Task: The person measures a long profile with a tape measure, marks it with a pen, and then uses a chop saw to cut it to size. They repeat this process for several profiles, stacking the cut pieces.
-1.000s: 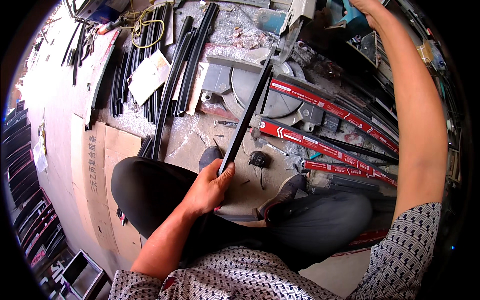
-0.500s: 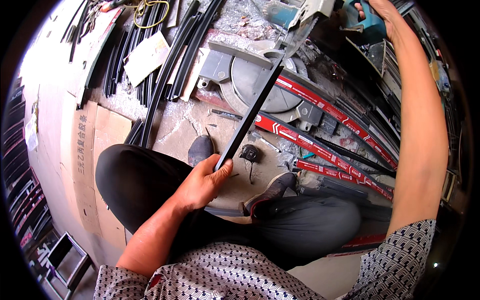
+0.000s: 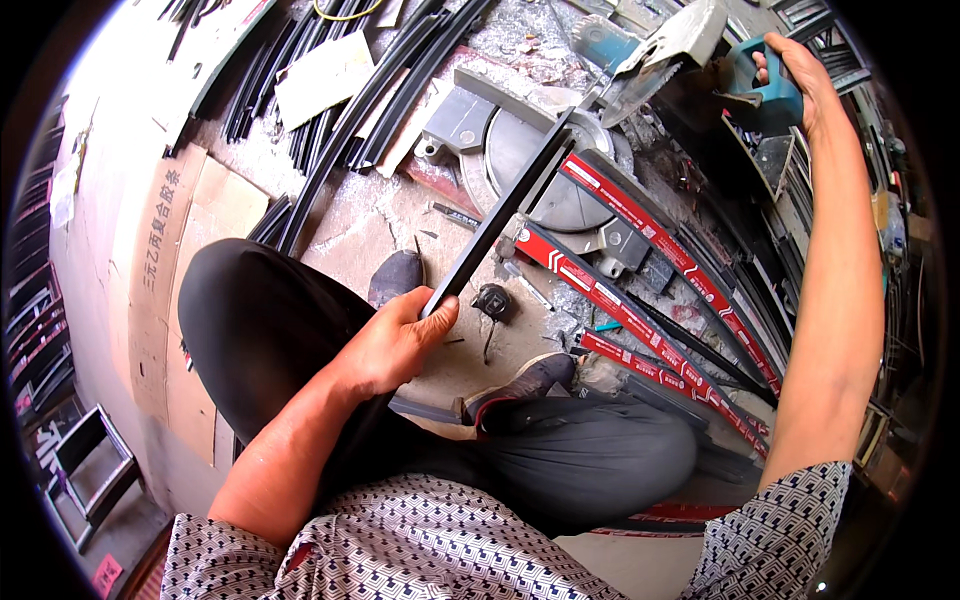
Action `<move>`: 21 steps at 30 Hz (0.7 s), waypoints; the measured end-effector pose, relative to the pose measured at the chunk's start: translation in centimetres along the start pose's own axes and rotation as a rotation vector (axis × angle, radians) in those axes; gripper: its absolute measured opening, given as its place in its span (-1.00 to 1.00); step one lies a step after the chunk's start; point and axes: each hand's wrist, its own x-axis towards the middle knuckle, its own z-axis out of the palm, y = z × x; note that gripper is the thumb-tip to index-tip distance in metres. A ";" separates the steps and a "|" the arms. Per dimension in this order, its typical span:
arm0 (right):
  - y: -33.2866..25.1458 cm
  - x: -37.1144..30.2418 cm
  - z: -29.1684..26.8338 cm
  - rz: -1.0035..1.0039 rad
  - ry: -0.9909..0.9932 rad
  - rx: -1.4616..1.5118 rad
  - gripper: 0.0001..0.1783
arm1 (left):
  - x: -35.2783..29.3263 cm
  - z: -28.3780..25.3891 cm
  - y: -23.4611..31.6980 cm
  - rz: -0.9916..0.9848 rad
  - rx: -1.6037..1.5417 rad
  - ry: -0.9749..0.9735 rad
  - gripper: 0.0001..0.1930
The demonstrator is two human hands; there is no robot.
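Note:
My left hand [image 3: 400, 340] is closed around a long black profile bar [image 3: 495, 225]. The bar slants away from me, and its far end lies over the grey round table [image 3: 565, 195] of a mitre saw. Up at the right, my right hand [image 3: 800, 85] grips the teal saw handle [image 3: 768, 100], fingers wrapped through its loop. The saw head with its pale blade guard [image 3: 675, 50] is raised above the table. Part of the blade [image 3: 640, 92] shows below the guard, apart from the bar.
Several profiles with red film [image 3: 610, 285] lie right of the bar. A black tape measure [image 3: 492, 302] and a marker pen [image 3: 455, 214] are on the floor near my shoes. Dark profiles [image 3: 350, 120] and cardboard [image 3: 160, 300] lie left. Pale shavings [image 3: 530, 40] cover the floor behind the saw.
The whole view has shifted a little. My right hand and the saw handle appear lower and farther right in the picture. Both hands keep their grips.

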 end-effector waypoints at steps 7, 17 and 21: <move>-0.3 0.8 0.0 0.065 0.034 0.000 -0.75 | -1.1 0.4 0.4 -0.006 -0.066 -0.012 -0.51; -0.2 0.7 -0.3 0.044 0.033 -0.022 -0.75 | -2.0 0.2 1.1 -0.025 -0.025 0.007 -0.51; -0.4 0.1 0.4 0.048 0.050 -0.036 -0.76 | -1.7 0.4 0.6 -0.033 -0.029 0.010 -0.52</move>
